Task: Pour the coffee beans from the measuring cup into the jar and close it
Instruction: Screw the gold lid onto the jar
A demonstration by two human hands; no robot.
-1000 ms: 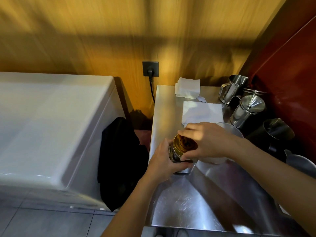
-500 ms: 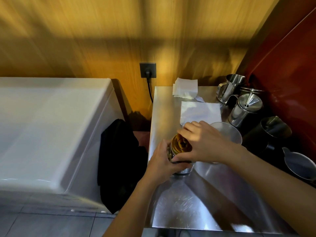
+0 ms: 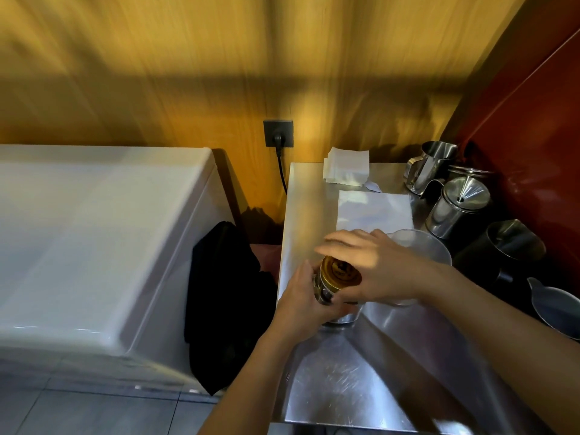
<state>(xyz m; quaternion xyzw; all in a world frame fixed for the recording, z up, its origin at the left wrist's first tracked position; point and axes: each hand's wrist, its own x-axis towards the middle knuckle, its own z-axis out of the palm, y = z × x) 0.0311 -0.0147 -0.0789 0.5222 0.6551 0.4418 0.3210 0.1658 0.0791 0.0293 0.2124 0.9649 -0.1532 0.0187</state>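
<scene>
On the steel counter (image 3: 345, 381), beside the emptied measuring cup (image 3: 420, 246), the jar (image 3: 326, 293) is gripped by the closed left hand (image 3: 301, 299) while its gold lid (image 3: 340, 273) is clasped by the curled right hand (image 3: 373, 271); cross-threading could be caused by a tilted lid.

A stainless-steel desk (image 3: 345, 378) stands against the wooden wall. On it lie a stack of white napkins (image 3: 346, 166) at the back and a flat white cloth (image 3: 375, 211) just in front. Steel milk pitchers (image 3: 430, 164), a lidded steel canister (image 3: 456, 208) and a black pitcher (image 3: 505, 249) line its right side. A clear measuring cup (image 3: 422, 246) and the jar (image 3: 337, 285) stand near the middle.
</scene>
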